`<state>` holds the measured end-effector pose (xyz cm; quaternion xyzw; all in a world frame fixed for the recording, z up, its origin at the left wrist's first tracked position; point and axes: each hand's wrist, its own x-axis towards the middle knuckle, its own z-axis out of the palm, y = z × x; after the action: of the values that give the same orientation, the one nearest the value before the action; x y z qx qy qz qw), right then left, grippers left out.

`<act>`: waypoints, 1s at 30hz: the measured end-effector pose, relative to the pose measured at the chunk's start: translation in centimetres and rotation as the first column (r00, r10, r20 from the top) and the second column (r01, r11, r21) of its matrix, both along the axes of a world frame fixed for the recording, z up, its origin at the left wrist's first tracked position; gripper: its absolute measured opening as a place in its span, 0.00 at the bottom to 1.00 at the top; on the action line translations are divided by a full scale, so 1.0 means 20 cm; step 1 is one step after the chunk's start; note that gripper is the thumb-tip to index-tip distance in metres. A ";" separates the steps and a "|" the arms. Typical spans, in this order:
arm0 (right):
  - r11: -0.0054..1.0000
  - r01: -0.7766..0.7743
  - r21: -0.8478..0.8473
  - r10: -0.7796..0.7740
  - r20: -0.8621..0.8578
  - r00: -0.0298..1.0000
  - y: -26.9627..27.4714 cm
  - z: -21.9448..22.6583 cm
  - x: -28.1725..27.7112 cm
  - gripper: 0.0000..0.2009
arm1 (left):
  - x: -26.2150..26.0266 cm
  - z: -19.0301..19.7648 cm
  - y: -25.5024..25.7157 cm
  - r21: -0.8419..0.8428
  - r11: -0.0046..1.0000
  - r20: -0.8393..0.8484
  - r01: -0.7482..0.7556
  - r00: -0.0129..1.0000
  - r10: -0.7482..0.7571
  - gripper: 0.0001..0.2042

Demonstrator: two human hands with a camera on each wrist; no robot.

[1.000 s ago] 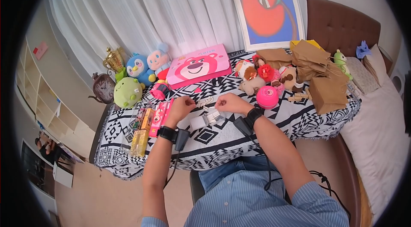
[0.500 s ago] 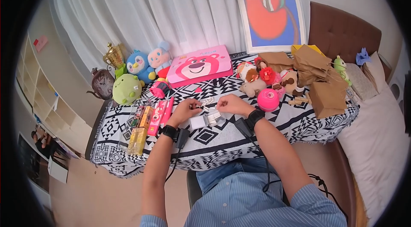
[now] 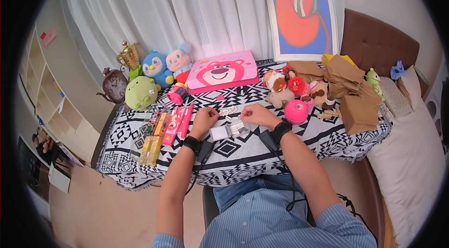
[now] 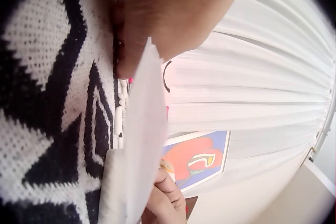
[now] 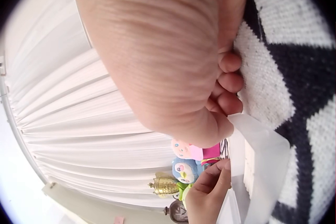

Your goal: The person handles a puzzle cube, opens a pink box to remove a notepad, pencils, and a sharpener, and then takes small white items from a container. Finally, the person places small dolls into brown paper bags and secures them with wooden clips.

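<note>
Left of centre, we see a left hand (image 3: 205, 120); just below centre, an open translucent white plastic box (image 3: 219, 133) of small white sticks (image 3: 236, 129); right of centre, a right hand (image 3: 260, 116). We cannot tell whether either grips anything.

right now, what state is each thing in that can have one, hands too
Small translucent box, open, lid raised, white pieces inside
Loose white pieces, scattered on the patterned cloth
Pink bear box, closed
White curtain, drawn
Left hand, fingers bent, grip unclear
Right hand, fingers curled, grip unclear
</note>
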<state>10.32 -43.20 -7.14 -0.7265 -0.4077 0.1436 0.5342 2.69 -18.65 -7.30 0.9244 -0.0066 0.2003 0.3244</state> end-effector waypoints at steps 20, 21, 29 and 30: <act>0.995 0.082 0.051 -0.083 0.019 0.996 0.04 0.05 -0.07 0.12 | -0.12 0.09 -0.07 -0.659 0.704 -0.071 0.265 0.910 -0.409 0.05; 0.990 0.093 0.106 -0.099 0.049 0.994 0.05 0.05 -0.07 0.13 | -0.12 0.09 -0.07 -0.654 0.702 -0.065 0.282 0.904 -0.422 0.05; 0.995 0.061 0.082 -0.074 0.164 0.984 0.16 0.06 -0.11 0.08 | -0.12 0.09 -0.07 -0.668 0.681 -0.057 0.300 0.892 -0.449 0.04; 0.995 0.060 0.078 -0.072 0.162 0.984 0.16 0.05 -0.11 0.08 | -0.12 0.09 -0.07 -0.660 0.689 -0.061 0.301 0.892 -0.448 0.04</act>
<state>8.07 -40.05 -6.08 -0.7292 -0.4308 0.0504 0.5293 0.37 -20.14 -5.59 0.7546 -0.0929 0.0177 0.6493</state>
